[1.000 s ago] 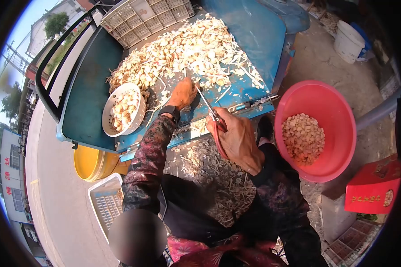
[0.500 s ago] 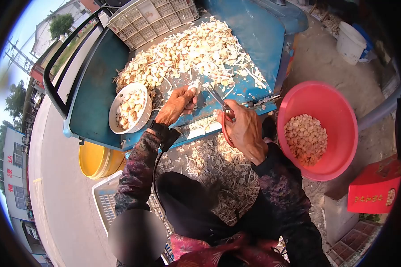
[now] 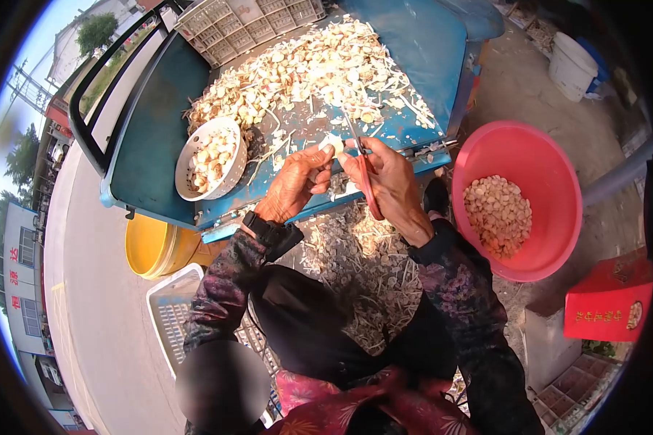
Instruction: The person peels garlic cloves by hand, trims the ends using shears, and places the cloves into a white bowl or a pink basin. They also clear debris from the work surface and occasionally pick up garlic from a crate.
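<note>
My left hand (image 3: 295, 183) pinches a small whitish bulb (image 3: 332, 143), which looks like garlic, between thumb and fingers. Close beside it, my right hand (image 3: 390, 185) grips red-handled scissors (image 3: 368, 190). Their blades point away from me, and my right thumb comes near the bulb. Both hands are over the front edge of a blue truck bed (image 3: 225, 210). Beyond them lies a heap of pale bulbs and dry stems (image 3: 297, 76). A white perforated bowl (image 3: 232, 172) with several bulbs stands to the left of my left hand.
To my right is a pink basin (image 3: 559, 217) partly filled with pale pieces. A red box (image 3: 602, 308) lies beyond it. On the left are a yellow bucket (image 3: 144, 246) and a white crate (image 3: 168, 319). Trimmings (image 3: 363, 290) litter the ground between my legs.
My right hand has come in toward the left, bringing the scissors beside the bulb. The blades have swung to point more straight ahead. My left hand still pinches a bulb, slightly nearer the right hand.
</note>
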Available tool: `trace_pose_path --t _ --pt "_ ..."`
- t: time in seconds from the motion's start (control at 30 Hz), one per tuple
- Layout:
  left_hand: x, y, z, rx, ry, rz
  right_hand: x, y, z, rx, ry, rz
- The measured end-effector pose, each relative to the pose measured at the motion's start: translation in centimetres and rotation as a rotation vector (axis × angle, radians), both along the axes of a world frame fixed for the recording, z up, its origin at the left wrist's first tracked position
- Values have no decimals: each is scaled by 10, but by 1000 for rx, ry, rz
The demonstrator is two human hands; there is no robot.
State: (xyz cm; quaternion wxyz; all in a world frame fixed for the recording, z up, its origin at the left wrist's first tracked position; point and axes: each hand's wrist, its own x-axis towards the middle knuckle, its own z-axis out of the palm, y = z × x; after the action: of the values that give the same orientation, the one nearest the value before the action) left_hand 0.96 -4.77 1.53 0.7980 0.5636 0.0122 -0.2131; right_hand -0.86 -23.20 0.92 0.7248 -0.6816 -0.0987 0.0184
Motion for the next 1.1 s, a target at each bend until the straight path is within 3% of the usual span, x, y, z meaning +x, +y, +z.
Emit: trace_pose_path --t 0.27,0.33,0.4,0.53,0.6,0.87,1.1 --pt "-13 -33 -6 80 -120 19 14 -1 -17 122 -64 -155" --pt "-15 -37 -6 116 -121 51 20 0 -29 116 -49 -91" --pt "-17 -43 -3 177 -157 79 12 -6 -12 -26 -69 -151" --pt "-21 -49 9 233 -227 95 10 -9 -10 -35 -169 -200" --pt "-21 -57 20 400 -392 79 7 -15 -1 -134 -166 -222" --pt "-12 -57 6 348 -313 116 4 -14 2 -202 -232 -248" --pt "-8 -68 -9 290 -325 287 0 -14 6 -178 -243 -241"
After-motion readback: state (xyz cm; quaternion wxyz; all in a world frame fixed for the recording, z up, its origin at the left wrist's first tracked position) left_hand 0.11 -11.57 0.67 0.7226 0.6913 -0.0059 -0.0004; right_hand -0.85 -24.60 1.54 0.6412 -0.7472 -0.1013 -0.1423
